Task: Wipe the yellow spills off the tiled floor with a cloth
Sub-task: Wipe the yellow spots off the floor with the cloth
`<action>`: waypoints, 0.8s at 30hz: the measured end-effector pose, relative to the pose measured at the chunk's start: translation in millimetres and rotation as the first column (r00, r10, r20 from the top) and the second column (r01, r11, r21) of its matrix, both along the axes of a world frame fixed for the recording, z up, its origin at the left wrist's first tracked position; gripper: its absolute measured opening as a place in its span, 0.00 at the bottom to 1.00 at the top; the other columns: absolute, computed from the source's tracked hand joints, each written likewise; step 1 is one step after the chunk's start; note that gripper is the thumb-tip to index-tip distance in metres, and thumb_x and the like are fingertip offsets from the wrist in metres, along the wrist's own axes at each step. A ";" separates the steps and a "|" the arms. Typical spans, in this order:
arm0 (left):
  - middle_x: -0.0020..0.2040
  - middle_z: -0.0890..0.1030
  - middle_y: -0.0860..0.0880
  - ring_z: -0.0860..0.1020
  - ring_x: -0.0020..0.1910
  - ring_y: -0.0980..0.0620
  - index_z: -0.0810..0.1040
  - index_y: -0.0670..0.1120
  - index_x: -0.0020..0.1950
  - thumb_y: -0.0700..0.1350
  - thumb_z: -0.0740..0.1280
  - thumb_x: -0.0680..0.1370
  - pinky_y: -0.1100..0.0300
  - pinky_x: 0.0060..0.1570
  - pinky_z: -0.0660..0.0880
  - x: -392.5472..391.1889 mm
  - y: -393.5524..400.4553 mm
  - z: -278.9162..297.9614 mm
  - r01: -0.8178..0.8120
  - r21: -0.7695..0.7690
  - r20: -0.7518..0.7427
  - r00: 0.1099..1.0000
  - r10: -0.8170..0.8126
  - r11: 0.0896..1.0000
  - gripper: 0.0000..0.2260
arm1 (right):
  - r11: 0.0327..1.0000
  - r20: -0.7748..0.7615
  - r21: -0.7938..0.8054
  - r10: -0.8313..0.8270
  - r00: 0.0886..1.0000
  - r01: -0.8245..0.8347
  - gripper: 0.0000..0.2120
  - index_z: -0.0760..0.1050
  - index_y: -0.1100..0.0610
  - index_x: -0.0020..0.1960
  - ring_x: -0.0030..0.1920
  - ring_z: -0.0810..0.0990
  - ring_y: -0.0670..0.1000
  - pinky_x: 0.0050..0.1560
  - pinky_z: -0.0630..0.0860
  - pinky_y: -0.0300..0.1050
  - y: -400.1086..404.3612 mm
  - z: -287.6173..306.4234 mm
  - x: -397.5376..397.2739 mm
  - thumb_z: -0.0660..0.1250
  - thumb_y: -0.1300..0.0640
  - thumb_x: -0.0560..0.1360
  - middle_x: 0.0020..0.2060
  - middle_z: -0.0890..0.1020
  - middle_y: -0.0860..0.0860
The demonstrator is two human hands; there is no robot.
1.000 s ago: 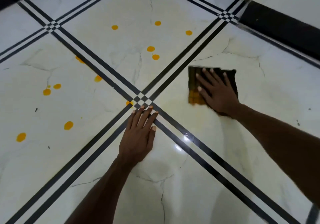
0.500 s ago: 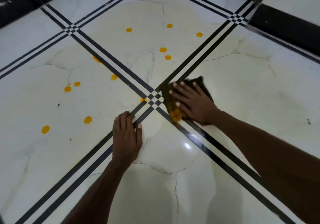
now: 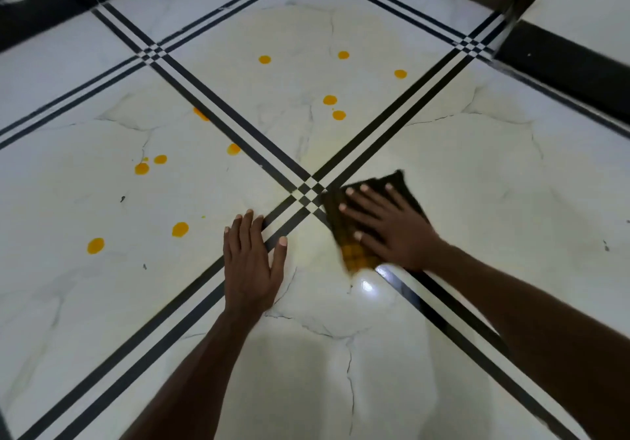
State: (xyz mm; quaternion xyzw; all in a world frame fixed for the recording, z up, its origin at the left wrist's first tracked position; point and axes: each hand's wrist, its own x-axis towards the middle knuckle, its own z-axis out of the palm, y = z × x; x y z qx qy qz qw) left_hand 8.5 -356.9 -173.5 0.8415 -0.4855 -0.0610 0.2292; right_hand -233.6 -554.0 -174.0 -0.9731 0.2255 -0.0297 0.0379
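Item: dark cloth (image 3: 344, 225), folded flat on the tiled floor (image 3: 477, 180), lying just at 4 o'clock of the central checkered crossing (image 3: 309, 195) of the black border lines; its near corner is stained yellow. Right hand (image 3: 388, 231): palm down on top of the cloth, fingers spread and flat, pressing rather than gripping; the cloth shows beyond the fingertips toward 10 o'clock and beside the thumb toward 7 o'clock. Left hand (image 3: 250, 262): open, flat on the bare floor, fingers together, lying across the black lines at 7 o'clock of the crossing, well clear of the cloth and holding nothing. Yellow spills (image 3: 330, 100): five drops on the far tile at 12 o'clock of the crossing; further drops on the left tile at 9 to 10 o'clock, the nearest of them just at 10 o'clock of the left hand. All lie apart from the cloth. Black skirting (image 3: 562, 65) runs along the far edges.
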 end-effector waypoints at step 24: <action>0.53 0.82 0.45 0.81 0.60 0.44 0.80 0.40 0.62 0.49 0.80 0.73 0.53 0.57 0.78 -101.8 -121.7 81.6 0.091 0.266 -0.635 0.765 0.103 0.960 0.22 | 0.255 0.172 0.931 -0.936 0.306 0.259 0.16 0.74 0.48 0.71 0.65 0.79 0.47 0.70 0.78 0.50 51.0 53.9 -35.0 0.62 0.58 0.84 0.65 0.79 0.47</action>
